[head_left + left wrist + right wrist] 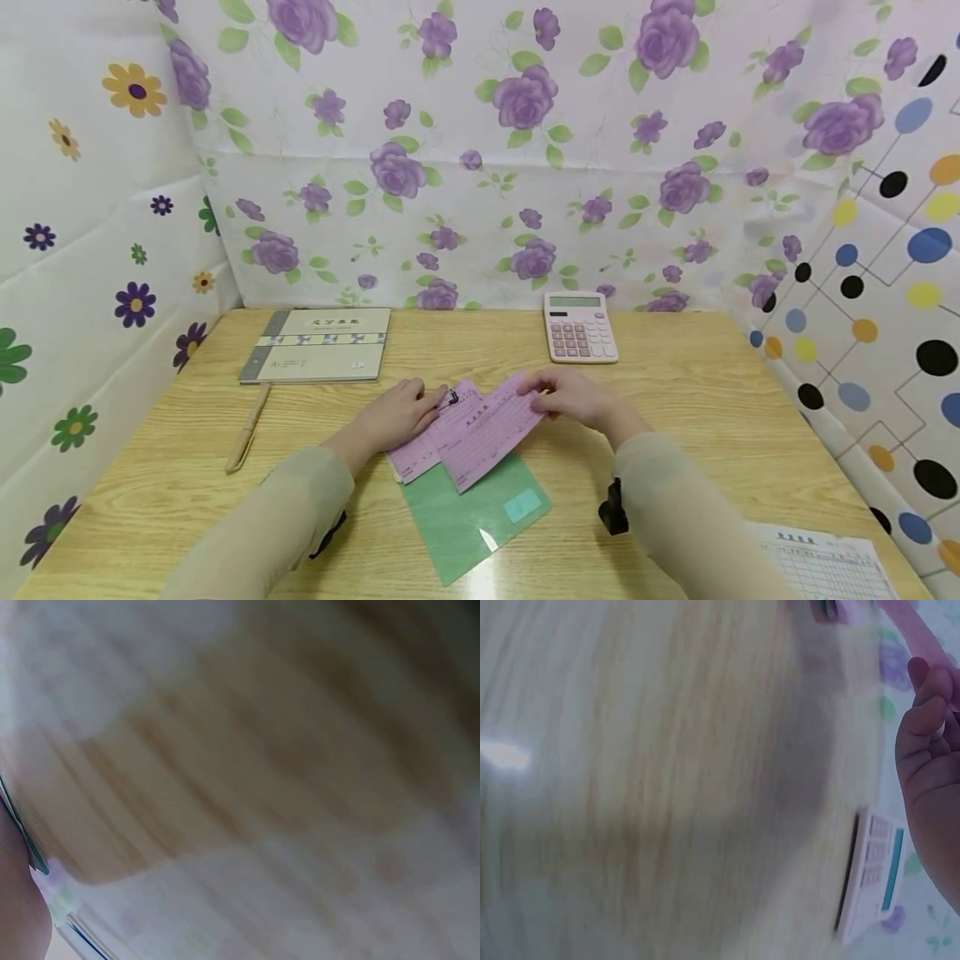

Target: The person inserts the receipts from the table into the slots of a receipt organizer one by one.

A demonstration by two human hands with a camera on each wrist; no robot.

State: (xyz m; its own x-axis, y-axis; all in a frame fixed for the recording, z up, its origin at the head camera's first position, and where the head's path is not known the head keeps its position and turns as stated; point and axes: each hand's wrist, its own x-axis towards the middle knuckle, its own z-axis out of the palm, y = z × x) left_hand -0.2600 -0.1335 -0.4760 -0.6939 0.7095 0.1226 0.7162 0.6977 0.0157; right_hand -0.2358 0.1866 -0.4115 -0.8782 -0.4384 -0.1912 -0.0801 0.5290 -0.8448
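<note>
In the head view, a stack of pink printed slips (420, 454) overlaps a green translucent folder (480, 533) in the middle of the table. A black binder clip (452, 398) sits at the stack's upper edge. My left hand (397, 415) grips the stack along its upper left side, fingertips right at the clip. My right hand (573, 398) pinches the upper right corner of a single pink slip (491, 437), held slanted across the stack and folder. In the right wrist view, part of that slip shows by the fingertips (928, 716). The left wrist view catches only a hand's edge (19, 900).
A pink calculator (581, 329) lies at the back, right of centre. At the back left is a grey-and-cream ledger book (322, 354), with a tan pen-like stick (249, 429) in front. A printed grid sheet (825, 562) lies front right. Patterned cloth walls surround the table (690, 400).
</note>
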